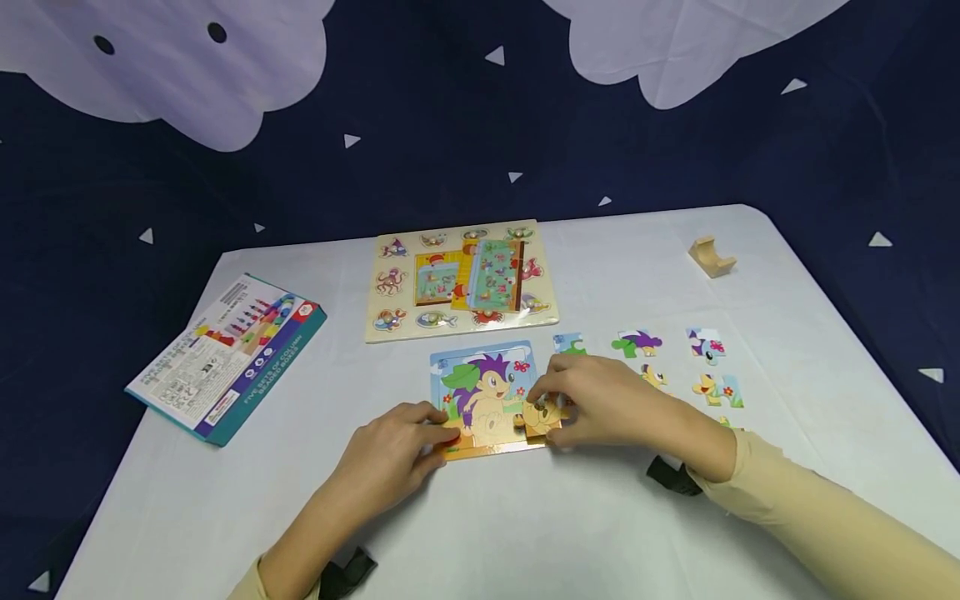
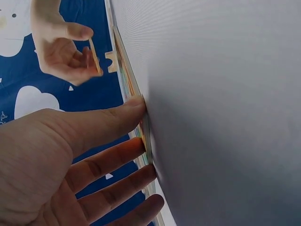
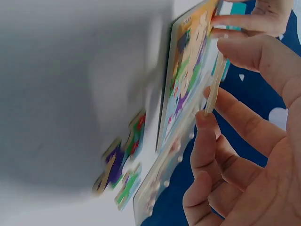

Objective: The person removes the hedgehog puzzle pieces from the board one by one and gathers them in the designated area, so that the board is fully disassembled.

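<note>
Placement step in hand, by judgement: right hand (image 1: pixel 600 404) pinches a puzzle piece (image 1: pixel 542 414) over the puzzle tray (image 1: pixel 486 398) at its 4 o'clock corner. Left hand (image 1: pixel 397 450), fingers straight, presses the tray's 8 o'clock edge. Next move calls for aligning tabs and pressing flat. Loose pieces (image 1: pixel 637 343) lie at 3 o'clock.

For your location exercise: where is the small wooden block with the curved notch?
In the head view, the wooden block sits alone at the table's far right, beyond the loose puzzle pieces.
</note>
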